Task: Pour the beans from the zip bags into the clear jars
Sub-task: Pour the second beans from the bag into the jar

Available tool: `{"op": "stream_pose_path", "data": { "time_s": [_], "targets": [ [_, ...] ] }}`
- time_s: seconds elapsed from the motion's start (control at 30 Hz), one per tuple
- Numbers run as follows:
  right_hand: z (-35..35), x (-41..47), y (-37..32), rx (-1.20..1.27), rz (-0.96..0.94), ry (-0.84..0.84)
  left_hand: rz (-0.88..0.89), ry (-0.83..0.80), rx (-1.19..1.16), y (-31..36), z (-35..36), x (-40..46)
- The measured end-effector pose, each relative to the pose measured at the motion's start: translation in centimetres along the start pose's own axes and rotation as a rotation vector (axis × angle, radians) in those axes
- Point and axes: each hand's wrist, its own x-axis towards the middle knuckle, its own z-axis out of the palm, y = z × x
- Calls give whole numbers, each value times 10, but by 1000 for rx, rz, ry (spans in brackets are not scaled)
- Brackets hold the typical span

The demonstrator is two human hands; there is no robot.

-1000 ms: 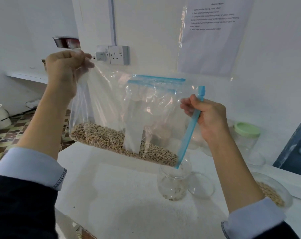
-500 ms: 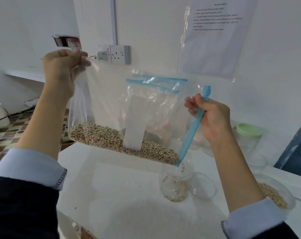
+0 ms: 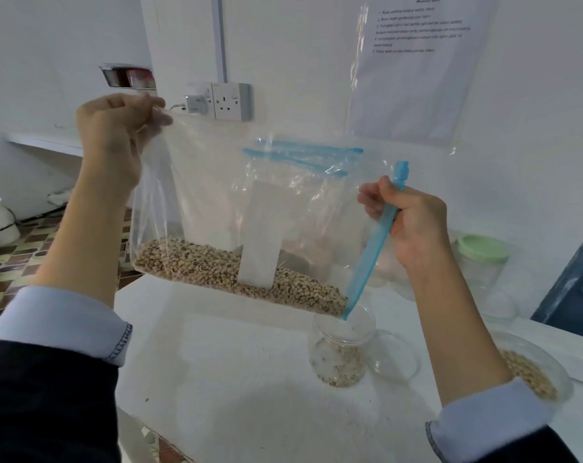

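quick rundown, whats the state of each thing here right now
zip bag: held up, tilted, open corner down at the jar mouth
beans: heaped along the bag's low edge
open jar: upright, lidless, partly filled
green-lidded jar: upright, lid on
bowl: on the table, holds beans
left hand: pinches the bag's top corner
right hand: grips the blue zip strip
wall socket: plug inserted beside it
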Motion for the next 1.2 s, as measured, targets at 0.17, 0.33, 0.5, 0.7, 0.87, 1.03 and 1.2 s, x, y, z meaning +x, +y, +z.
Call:
{"op": "stream_pose_path", "data": {
  "time_s": [0.17,0.33,0.5,0.7,0.87,1.03,1.2],
  "targets": [
    [-1,-2,-2,9,0,-34,20,-6,-12,4,4,-2],
    [-2,0,-1,13,0,-26,19,1,18,5,2,-3],
    [-3,2,-3,8,-4,-53,20,3,41,6,2,-5],
    [-3,0,-1,-7,-25,-41,37,-10,54,3,0,-7],
    [0,-2,3,-15,-34,-26,36,-17,48,1,0,-7],
    [-3,0,2,-21,-35,-17,43,-18,57,2,0,-7],
    [-3,1,0,-38,-41,-24,47,22,36,3,4,-8]
  ]
}}
